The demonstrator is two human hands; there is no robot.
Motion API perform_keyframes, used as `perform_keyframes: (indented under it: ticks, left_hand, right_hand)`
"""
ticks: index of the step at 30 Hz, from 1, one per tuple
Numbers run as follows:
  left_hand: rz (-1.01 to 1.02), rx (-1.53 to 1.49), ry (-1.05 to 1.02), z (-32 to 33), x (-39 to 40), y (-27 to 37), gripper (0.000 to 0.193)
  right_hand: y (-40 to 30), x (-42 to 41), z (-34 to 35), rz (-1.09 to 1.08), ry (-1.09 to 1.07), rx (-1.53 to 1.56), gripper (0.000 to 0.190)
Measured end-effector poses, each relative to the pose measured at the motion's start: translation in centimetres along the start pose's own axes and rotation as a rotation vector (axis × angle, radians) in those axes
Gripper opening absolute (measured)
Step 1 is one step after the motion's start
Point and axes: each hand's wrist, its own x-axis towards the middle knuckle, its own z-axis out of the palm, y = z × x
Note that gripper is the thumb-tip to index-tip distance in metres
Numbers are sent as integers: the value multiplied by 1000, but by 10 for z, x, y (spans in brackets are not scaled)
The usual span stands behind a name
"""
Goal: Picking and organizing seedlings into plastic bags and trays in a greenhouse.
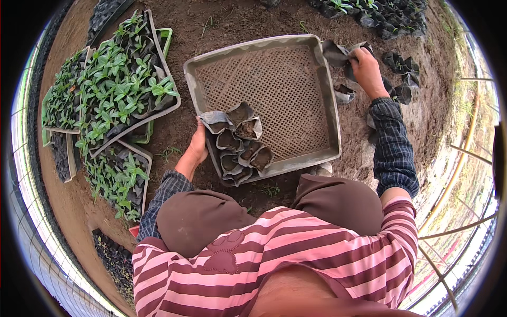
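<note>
A square plastic crate [329, 107] with a lattice bottom lies on the soil before my knees. Several soil-filled nursery bags [250, 128] stand together in its near left corner. My left hand [198, 143] is at the crate's left rim, its thumb up beside the outermost bag; the other fingers are hidden, so its grip is unclear. Beyond the crate's right rim, my right hand [365, 70] pinches the edge of a dark plastic nursery bag [361, 46]. More dark bags, one of them a bag [344, 94] by the rim, lie on the ground around that hand.
At the left, trays of leafy green seedlings [115, 87] overlap, with another seedling tray [119, 178] nearer me. Dark bags [403, 69] stand on the soil at the right. Bagged plants [380, 16] fill the far right. A dark seedling tray [113, 257] lies at lower left.
</note>
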Motion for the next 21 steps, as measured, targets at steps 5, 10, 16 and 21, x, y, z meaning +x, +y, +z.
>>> perform_keyframes:
  ticks: [5, 10, 16, 21]
  left_hand:
    - [-32, 7, -171, 17, 19, 5, 83]
    - [-64, 2, -140, 18, 21, -1, 82]
    - [-79, 43, -160, 23, 20, 3, 79]
    - [-132, 58, -117, 23, 10, 1, 80]
  right_hand:
    - [-45, 28, 1, 26, 187, 67, 13]
    - [-96, 46, 46, -108, 99, 182, 15]
    - [-194, 47, 149, -115, -66, 288, 7]
    - [-223, 29, 170, -177, -213, 417, 13]
